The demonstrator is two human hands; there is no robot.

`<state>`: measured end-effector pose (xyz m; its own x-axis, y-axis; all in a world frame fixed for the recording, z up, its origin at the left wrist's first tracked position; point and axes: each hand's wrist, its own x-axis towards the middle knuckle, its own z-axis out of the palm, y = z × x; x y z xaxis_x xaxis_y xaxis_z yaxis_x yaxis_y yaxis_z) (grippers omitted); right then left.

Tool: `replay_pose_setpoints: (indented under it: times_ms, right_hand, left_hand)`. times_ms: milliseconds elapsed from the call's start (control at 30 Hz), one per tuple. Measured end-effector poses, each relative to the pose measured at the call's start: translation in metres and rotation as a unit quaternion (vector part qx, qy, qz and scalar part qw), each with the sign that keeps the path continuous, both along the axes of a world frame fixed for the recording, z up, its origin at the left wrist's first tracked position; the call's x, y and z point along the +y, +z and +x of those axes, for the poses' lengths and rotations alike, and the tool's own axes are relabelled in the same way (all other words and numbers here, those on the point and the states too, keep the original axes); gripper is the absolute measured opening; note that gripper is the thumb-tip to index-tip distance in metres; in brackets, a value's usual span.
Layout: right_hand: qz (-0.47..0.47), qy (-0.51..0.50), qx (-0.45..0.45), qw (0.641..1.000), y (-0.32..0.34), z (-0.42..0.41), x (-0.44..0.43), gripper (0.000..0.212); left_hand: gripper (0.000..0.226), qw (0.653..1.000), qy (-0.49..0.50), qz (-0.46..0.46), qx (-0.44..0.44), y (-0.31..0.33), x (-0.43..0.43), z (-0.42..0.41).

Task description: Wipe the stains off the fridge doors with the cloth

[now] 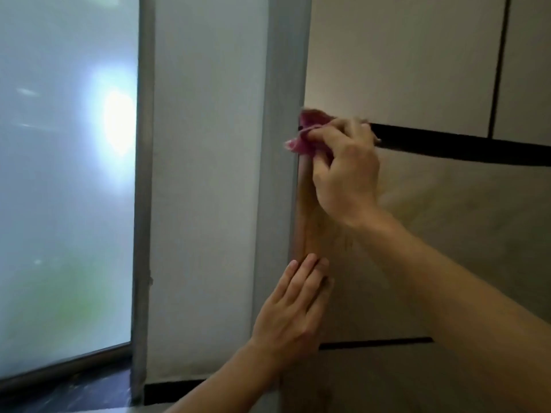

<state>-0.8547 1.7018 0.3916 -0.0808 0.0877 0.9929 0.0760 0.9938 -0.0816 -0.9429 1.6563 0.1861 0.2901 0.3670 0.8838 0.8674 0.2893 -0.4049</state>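
The pink cloth (299, 135) is sitting bunched in the right hand (346, 171), whose curled fingers are closing round it so that only a crumpled end is sticking out to the left of the knuckles. The grip is pressing the cloth against the left edge of the fridge, right where the dark gap (462, 147) between the doors is running off to the right of the hand. Above the grip the upper fridge door (402, 70) is showing pale and plain; below it the lower fridge door (447, 234) is reflecting the forearm. Well below the grip, the left hand (293, 308) is lying flat with straight fingers on that lower door's left edge, holding nothing. Left of the grip a white wall (208, 174) is standing, and farther left a frosted window (65, 174) is glowing above a dark sill (59, 391).
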Motion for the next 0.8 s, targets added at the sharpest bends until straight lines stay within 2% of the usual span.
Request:
replay_pose_setpoints:
  times_ms: [67, 133, 167, 200, 233, 300, 333, 400, 500, 533, 600, 667, 700, 733, 800]
  right_hand:
    - [0.050, 0.042, -0.092, 0.994, -0.033, 0.000, -0.011, 0.020]
    - [0.008, 0.165, -0.232, 0.959, -0.048, 0.014, -0.018, 0.022]
    - [-0.034, 0.243, -0.264, 0.933, -0.044, 0.024, -0.020, 0.023]
    - [-0.064, 0.299, -0.242, 0.921, -0.032, 0.035, -0.018, 0.023]
    - [-0.080, 0.321, -0.172, 0.928, -0.015, 0.043, -0.011, 0.023]
    - [-0.076, 0.262, -0.013, 0.962, 0.023, 0.048, 0.011, 0.024]
    - [-0.063, 0.204, 0.024, 0.977, 0.033, 0.045, 0.020, 0.026]
    - [-0.018, 0.095, 0.014, 0.995, 0.026, 0.027, 0.030, 0.028]
    - [0.097, 0.086, -0.011, 0.992, -0.027, 0.004, 0.031, 0.020]
    - [0.115, 0.110, -0.041, 0.986, -0.046, 0.003, 0.028, 0.018]
    - [0.109, 0.176, -0.172, 0.963, -0.067, 0.011, 0.019, 0.020]
    - [0.035, 0.307, -0.334, 0.891, -0.060, 0.029, 0.013, 0.024]
    - [0.020, 0.358, -0.332, 0.873, -0.051, 0.036, 0.015, 0.027]
    - [0.020, 0.371, -0.272, 0.888, -0.035, 0.044, 0.019, 0.028]
    - [0.046, 0.267, -0.082, 0.959, 0.004, 0.052, 0.040, 0.030]
  left_hand:
    - [0.048, 1.000, 0.002, 0.023, -0.013, -0.017, 0.003, 0.006]
    - [0.052, 0.999, 0.020, 0.029, -0.019, -0.033, 0.007, 0.013]
    - [0.053, 0.999, 0.029, 0.034, -0.021, -0.039, 0.009, 0.014]
    - [0.053, 0.998, 0.036, 0.037, -0.022, -0.043, 0.010, 0.015]
    - [0.054, 0.998, 0.044, 0.041, -0.021, -0.043, 0.012, 0.014]
    - [0.055, 0.997, 0.056, 0.044, -0.018, -0.043, 0.014, 0.012]
    - [0.055, 0.997, 0.060, 0.048, -0.014, -0.043, 0.015, 0.011]
    - [0.058, 0.996, 0.071, 0.051, -0.007, -0.044, 0.016, 0.011]
    - [0.061, 0.995, 0.091, 0.046, -0.005, -0.047, 0.016, 0.010]
    - [0.061, 0.994, 0.095, 0.046, -0.009, -0.046, 0.016, 0.010]
    - [0.061, 0.993, 0.103, 0.049, -0.015, -0.045, 0.016, 0.013]
    - [0.058, 0.993, 0.111, 0.047, -0.014, -0.046, 0.016, 0.014]
    - [0.056, 0.993, 0.112, 0.044, -0.012, -0.046, 0.016, 0.014]
    - [0.054, 0.993, 0.112, 0.040, -0.008, -0.046, 0.015, 0.014]
    - [0.054, 0.992, 0.120, 0.037, -0.006, -0.045, 0.013, 0.015]
